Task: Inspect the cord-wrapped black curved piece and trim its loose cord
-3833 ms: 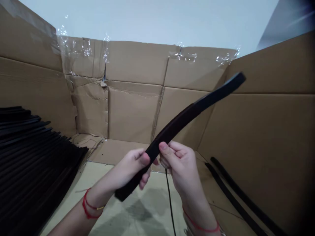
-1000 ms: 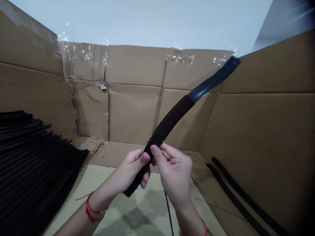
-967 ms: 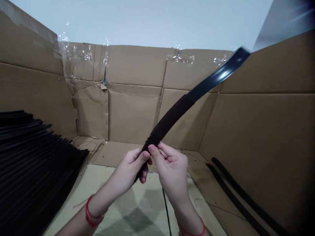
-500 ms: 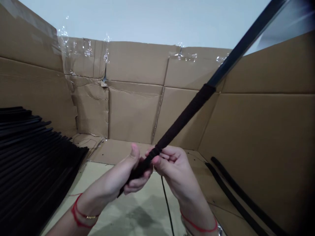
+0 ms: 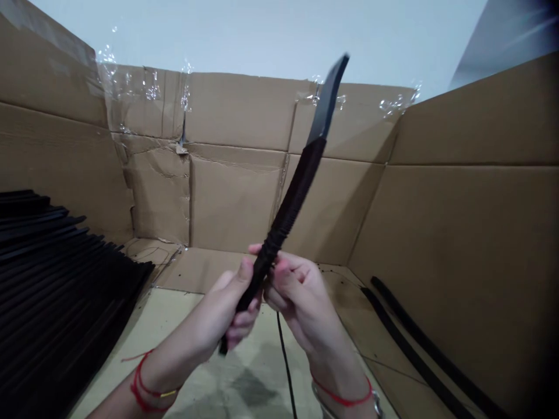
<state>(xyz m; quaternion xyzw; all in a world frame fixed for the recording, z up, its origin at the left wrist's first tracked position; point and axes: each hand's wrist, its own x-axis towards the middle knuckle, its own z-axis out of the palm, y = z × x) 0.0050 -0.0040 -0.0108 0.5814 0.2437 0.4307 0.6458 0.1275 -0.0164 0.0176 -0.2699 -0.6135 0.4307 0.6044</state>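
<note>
The dark strip (image 5: pixel 297 180) is standing steeper than half a second ago, its long axis pointing up and slightly right before the cardboard wall (image 5: pixel 236 203). The left hand (image 5: pixel 227 299) is wrapping fingers round its lower part; the right hand (image 5: pixel 302 288) is pressing fingertips together beside it, whether on the hanging cord (image 5: pixel 286 358) I can't make out

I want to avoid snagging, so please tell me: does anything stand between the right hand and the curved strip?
Nothing visible does: the right hand is close beside the curved strip. The dark cord shows only below them.
</note>
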